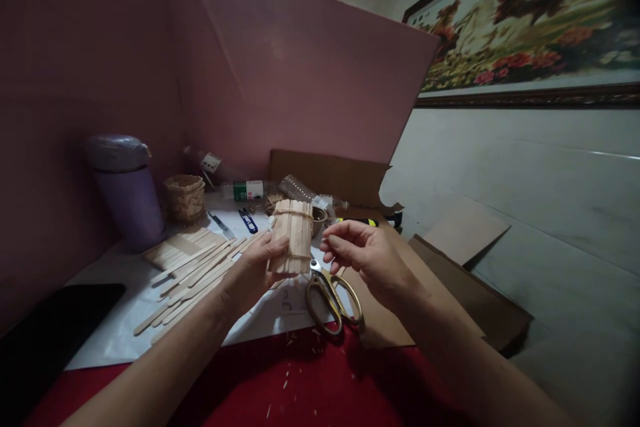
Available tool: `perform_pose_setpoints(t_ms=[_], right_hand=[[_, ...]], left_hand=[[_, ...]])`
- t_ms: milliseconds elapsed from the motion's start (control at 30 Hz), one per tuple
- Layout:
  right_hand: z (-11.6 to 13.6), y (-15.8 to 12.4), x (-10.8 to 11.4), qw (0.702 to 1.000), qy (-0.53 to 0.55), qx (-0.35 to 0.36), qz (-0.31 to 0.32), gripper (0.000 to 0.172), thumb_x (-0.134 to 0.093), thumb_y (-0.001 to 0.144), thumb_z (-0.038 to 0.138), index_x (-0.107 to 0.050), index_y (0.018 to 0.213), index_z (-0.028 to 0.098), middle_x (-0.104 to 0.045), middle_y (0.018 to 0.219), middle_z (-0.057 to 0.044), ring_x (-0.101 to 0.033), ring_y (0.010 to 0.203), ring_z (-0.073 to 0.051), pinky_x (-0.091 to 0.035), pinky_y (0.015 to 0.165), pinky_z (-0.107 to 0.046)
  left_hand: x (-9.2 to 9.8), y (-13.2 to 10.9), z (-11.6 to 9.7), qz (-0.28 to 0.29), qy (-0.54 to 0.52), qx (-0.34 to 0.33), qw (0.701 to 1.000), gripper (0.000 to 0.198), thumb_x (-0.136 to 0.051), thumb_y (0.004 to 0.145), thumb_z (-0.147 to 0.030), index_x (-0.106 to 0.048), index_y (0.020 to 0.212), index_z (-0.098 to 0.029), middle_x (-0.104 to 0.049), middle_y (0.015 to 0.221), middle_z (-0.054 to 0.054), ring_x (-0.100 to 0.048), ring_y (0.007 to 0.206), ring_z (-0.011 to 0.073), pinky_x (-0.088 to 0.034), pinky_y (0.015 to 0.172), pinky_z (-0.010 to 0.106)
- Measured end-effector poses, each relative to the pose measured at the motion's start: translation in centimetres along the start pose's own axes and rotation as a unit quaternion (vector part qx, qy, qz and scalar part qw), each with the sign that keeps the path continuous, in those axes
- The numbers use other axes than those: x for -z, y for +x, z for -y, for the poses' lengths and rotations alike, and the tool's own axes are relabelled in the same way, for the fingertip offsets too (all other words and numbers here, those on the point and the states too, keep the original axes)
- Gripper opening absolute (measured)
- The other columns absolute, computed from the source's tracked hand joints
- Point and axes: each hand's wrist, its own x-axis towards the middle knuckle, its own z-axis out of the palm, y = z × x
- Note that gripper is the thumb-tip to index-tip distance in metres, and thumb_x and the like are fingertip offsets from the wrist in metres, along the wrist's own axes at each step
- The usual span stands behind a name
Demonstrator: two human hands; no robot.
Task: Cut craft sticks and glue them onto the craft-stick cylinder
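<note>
My left hand (257,267) is closed round a small cylinder of wooden sticks (293,235) bound with string, held upright above the table. My right hand (363,253) hovers just right of the cylinder with its fingers curled and pinched together; what they hold, if anything, is too small to make out. Gold-handled scissors (333,297) lie on the table directly under both hands. A pile of loose flat wooden sticks (195,273) lies on white paper (115,333) to the left of my left hand.
A purple lidded flask (127,190) and a small woven basket (186,197) stand at the back left. Blue snips (248,220), a clear bottle (300,190) and cardboard sheets (465,280) lie behind and to the right. A pink board (280,67) walls the back. A dark object (45,333) lies front left.
</note>
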Motion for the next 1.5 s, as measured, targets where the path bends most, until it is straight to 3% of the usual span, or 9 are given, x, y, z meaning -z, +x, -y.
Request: perform_pose_setpoints(t_ms=[200,367,533,767,933,1067,1500], right_hand=[[-0.2,0.2,-0.1,0.997,0.064,-0.037,-0.008,0.026,-0.084,0.064,0.027,-0.070,0.080,0.013,-0.070,0.073,-0.004,-0.064,0.065,-0.013,-0.055,0.063,-0.028],[-0.2,0.1,-0.2,0.998,0.064,-0.001,-0.014,0.021,-0.084,0.065,0.026,-0.069,0.075,0.015,-0.070,0.070,-0.004,-0.062,0.060,-0.012,-0.054,0.056,-0.026],[0.0,-0.2,-0.5,0.999,0.036,0.033,-0.020,0.022,-0.080,0.067,0.024,-0.071,0.087,0.019,-0.064,0.065,0.002,-0.060,0.057,-0.010,-0.055,0.054,-0.025],[0.1,-0.3,-0.4,0.999,0.016,-0.026,-0.040,0.025,-0.081,0.066,0.030,-0.063,0.077,0.017,-0.069,0.071,-0.003,-0.067,0.064,-0.016,-0.055,0.057,-0.029],[-0.3,0.0,-0.2,0.997,-0.010,0.016,-0.080,0.021,-0.084,0.059,0.027,-0.070,0.070,0.015,-0.064,0.068,0.000,-0.056,0.058,-0.009,-0.048,0.054,-0.023],[-0.4,0.2,-0.7,0.998,0.012,-0.004,-0.059,0.023,-0.083,0.061,0.031,-0.070,0.072,0.015,-0.064,0.067,0.000,-0.056,0.056,-0.010,-0.050,0.056,-0.027],[1.2,1.2,-1.1,0.986,-0.163,0.002,-0.014,0.017,-0.073,0.067,0.029,-0.064,0.062,0.015,-0.055,0.055,0.003,-0.043,0.050,-0.008,-0.034,0.048,-0.023]], left_hand=[[-0.2,-0.1,0.0,0.011,0.011,0.009,1.000,0.052,-0.068,0.076,-0.039,-0.060,0.120,-0.013,-0.067,0.114,0.017,-0.064,0.093,0.0274,-0.052,0.076,0.038],[-0.3,-0.1,0.0,0.011,0.014,0.008,1.000,0.050,-0.067,0.077,-0.039,-0.060,0.119,-0.014,-0.067,0.115,0.016,-0.064,0.095,0.0270,-0.052,0.078,0.039],[-0.2,-0.1,0.1,0.007,0.011,0.013,1.000,0.050,-0.068,0.076,-0.040,-0.060,0.118,-0.013,-0.067,0.109,0.016,-0.064,0.094,0.0275,-0.051,0.077,0.039],[0.1,0.0,0.3,0.019,0.017,0.003,1.000,0.048,-0.065,0.079,-0.039,-0.059,0.121,-0.016,-0.065,0.116,0.015,-0.062,0.094,0.0264,-0.050,0.078,0.039],[-0.2,-0.1,0.2,0.019,0.020,0.007,1.000,0.047,-0.066,0.079,-0.038,-0.060,0.120,-0.016,-0.065,0.112,0.014,-0.062,0.093,0.0253,-0.050,0.076,0.039],[-0.3,-0.1,0.2,0.031,0.019,0.004,0.999,0.047,-0.066,0.078,-0.036,-0.060,0.120,-0.016,-0.065,0.112,0.014,-0.060,0.095,0.0258,-0.050,0.076,0.037],[-1.1,-0.3,0.0,0.031,-0.003,-0.001,1.000,0.043,-0.072,0.070,-0.030,-0.065,0.111,-0.016,-0.067,0.094,0.008,-0.059,0.078,0.0181,-0.049,0.066,0.029]])
